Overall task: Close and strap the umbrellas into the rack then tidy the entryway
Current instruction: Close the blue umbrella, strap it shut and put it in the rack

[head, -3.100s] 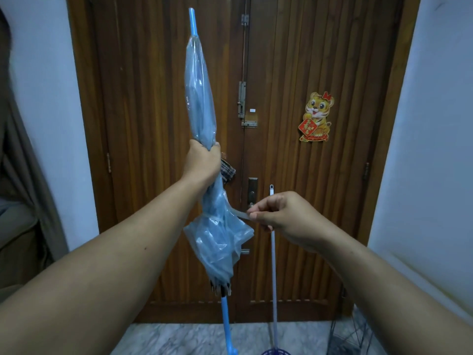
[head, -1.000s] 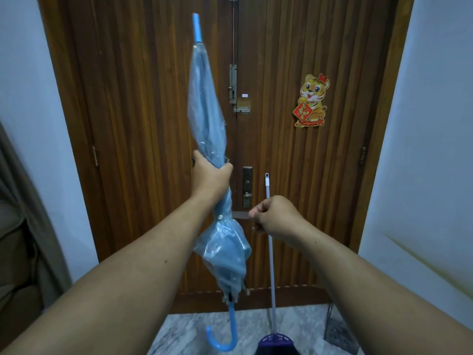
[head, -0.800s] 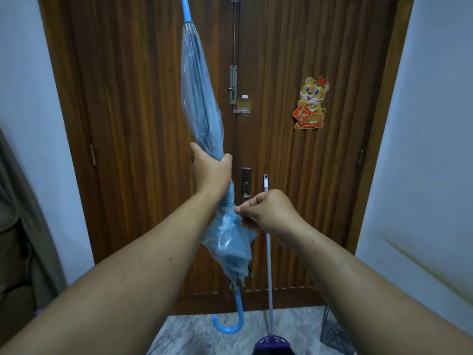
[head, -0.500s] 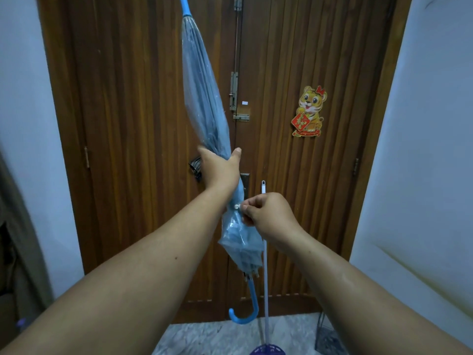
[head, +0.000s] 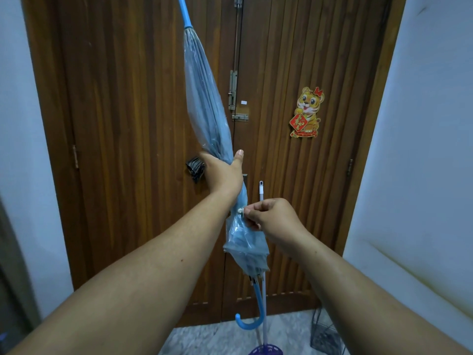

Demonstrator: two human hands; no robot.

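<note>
Step in hand: fastening the strap on the rolled umbrella (head: 204, 108), judged from the fingers at the snap.
Umbrella: clear blue, furled, held up in front of the wooden door (head: 128, 124); tip high and tilted left, hooked handle (head: 252, 316) hanging low above the floor.
Left hand (head: 222, 172): wrapped round the umbrella about mid-length, thumb pointing up, fingers curled behind the folds.
Right hand (head: 271, 219): fingertips pinched together at the small white snap (head: 240, 210), just below the left wrist. Whether the snap has caught, I cannot tell.
Doing it well: keep the left hand tight so the folds do not unroll; draw the strap snug round the bundle; press the snap halves squarely together, then give a light tug to check.
Risk: loose plastic billowing below the snap could slip out if the strap sits slack.
Thing relative to grip: most of the canopy runs above the left hand; snap and flared lower canopy lie below it, at the right hand's fingertips.
Nearby: wire rack (head: 325, 334) on the floor lower right, well apart from the umbrella; a thin white pole (head: 261, 190) stands just behind the right hand.
</note>
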